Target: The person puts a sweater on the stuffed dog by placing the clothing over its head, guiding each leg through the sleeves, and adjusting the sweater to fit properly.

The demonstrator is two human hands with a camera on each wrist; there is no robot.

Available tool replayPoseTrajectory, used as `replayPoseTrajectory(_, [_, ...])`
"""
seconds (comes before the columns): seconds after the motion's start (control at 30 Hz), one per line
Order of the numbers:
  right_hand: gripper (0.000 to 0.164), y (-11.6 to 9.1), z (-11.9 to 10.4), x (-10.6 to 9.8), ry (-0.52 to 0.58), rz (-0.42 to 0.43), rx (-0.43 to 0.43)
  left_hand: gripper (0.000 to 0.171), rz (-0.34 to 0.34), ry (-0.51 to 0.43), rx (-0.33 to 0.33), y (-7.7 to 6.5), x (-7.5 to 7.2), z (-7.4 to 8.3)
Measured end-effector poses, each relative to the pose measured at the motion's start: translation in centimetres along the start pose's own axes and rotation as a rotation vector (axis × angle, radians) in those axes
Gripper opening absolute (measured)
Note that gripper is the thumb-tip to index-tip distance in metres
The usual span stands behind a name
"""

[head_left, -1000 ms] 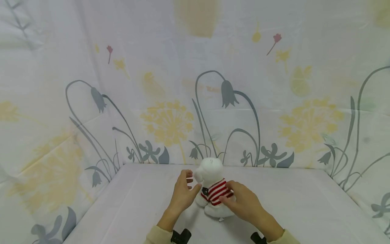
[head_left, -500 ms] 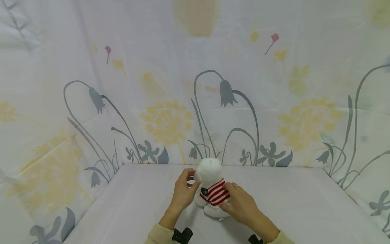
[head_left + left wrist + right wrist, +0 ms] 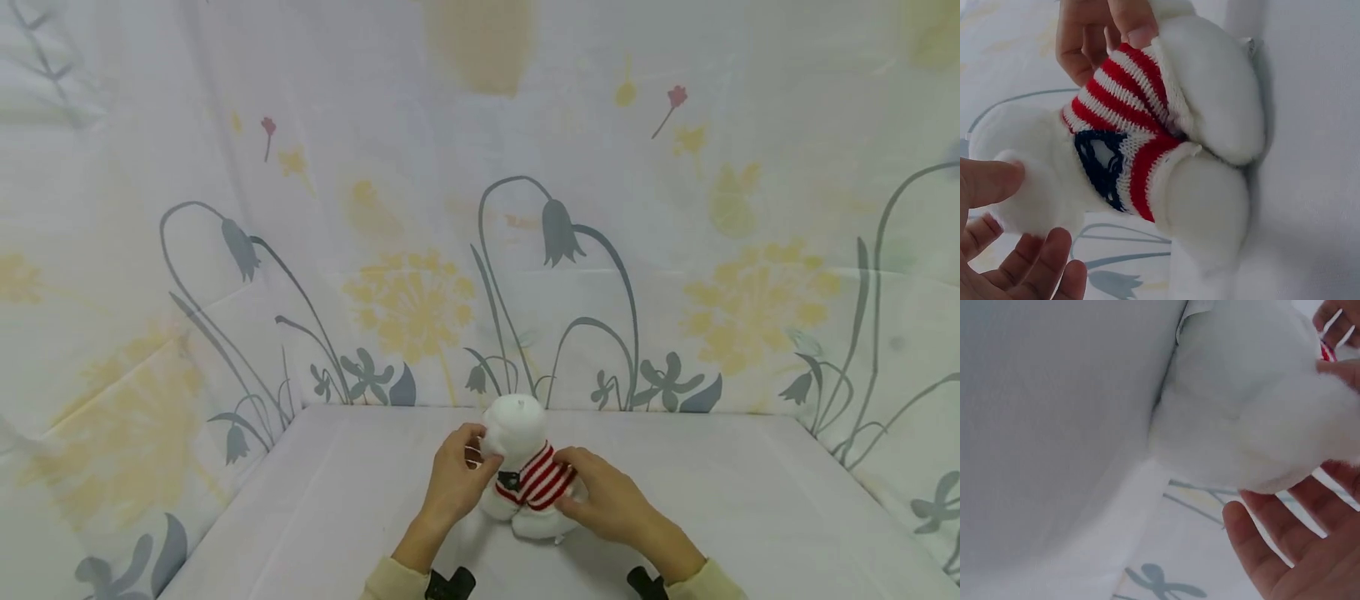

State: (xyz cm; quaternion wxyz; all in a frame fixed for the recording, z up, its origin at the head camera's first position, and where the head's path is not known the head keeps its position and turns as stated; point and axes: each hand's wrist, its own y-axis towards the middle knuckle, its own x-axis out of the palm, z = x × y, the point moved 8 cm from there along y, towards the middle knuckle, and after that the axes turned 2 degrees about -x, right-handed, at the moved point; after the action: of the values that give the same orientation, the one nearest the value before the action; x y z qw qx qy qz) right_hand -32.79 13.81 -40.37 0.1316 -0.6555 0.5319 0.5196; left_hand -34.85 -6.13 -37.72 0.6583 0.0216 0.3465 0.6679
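Note:
A white plush toy [image 3: 517, 429] in a knitted red-and-white striped sweater [image 3: 1125, 94] sits on the white-covered table. The sweater has a dark navy patch [image 3: 1100, 164] on its front. My left hand [image 3: 457, 475] holds the toy's head from the left; its thumb [image 3: 991, 181] presses the head, with the fingers curved round the other side. From the right, my right hand [image 3: 611, 500] grips the toy's body at the sweater. In the right wrist view its fingers [image 3: 1272, 525] curve under a round white part of the toy, while the thumb lies near the sweater.
The white table surface [image 3: 345, 492] spreads around the toy. Behind it hangs a pale cloth [image 3: 420, 208] printed with grey bellflowers and yellow blossoms. Black wrist mounts [image 3: 450, 583] are worn near the beige cuffs [image 3: 393, 579].
My left hand has come slightly right, closer round the head. The toy's lower body has shifted slightly right, and my right hand has moved a little right with it since half a second ago.

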Motion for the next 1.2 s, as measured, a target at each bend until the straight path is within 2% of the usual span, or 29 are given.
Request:
replayPoseTrajectory(0.17, [0.046, 0.1, 1.0, -0.5, 0.009, 0.022, -0.066, 0.017, 0.022, 0.054, 0.044, -0.3, 0.1, 1.0])
replayPoseTrajectory(0.3, [0.043, 0.1, 1.4, -1.3, 0.003, 0.091, -0.163, 0.013, 0.029, 0.050, 0.075, -0.5, 0.3, 2.0])
replayPoseTrajectory(0.43, [0.041, 0.2, 1.9, -1.7, -0.034, 0.122, -0.178, 0.012, 0.016, 0.038, 0.093, -0.7, 0.5, 2.8])
replayPoseTrajectory(0.53, [0.041, 0.2, 1.7, -1.9, -0.036, 0.148, -0.146, 0.012, 0.069, 0.062, 0.134, -0.8, 0.2, 3.3])
replayPoseTrajectory(0.63, [0.040, 0.2, 0.0, -2.5, -0.003, 0.231, -0.167, 0.015, 0.154, 0.082, 0.175, -0.6, -0.6, 3.1])
replayPoseTrajectory(0.7, [0.039, 0.2, -1.4, -2.8, 0.035, 0.293, -0.195, 0.022, 0.177, 0.079, 0.180, -0.4, -1.0, 2.6])
replayPoseTrajectory(0.8, [0.044, 0.4, -3.0, -2.7, 0.105, 0.342, -0.214, 0.040, 0.133, 0.046, 0.154, 0.1, -1.1, 1.7])
replayPoseTrajectory(0.9, [0.055, 0.7, -3.6, -2.1, 0.218, 0.329, -0.186, 0.053, 0.003, -0.008, 0.095, 0.3, -0.5, 0.7])
replayPoseTrajectory(1.0, [0.065, 0.8, -3.9, -1.6, 0.280, 0.312, -0.155, 0.056, -0.122, -0.062, 0.043, 0.2, 0.1, 0.1])
replayPoseTrajectory(1.1, [0.071, 0.7, -4.1, -1.4, 0.256, 0.323, -0.154, 0.054, -0.181, -0.121, 0.024, 0.1, 0.5, 0.0])
replayPoseTrajectory(1.2, [0.072, 0.6, -4.3, -1.5, 0.202, 0.346, -0.146, 0.053, -0.188, -0.161, 0.018, 0.2, 0.5, 0.0])
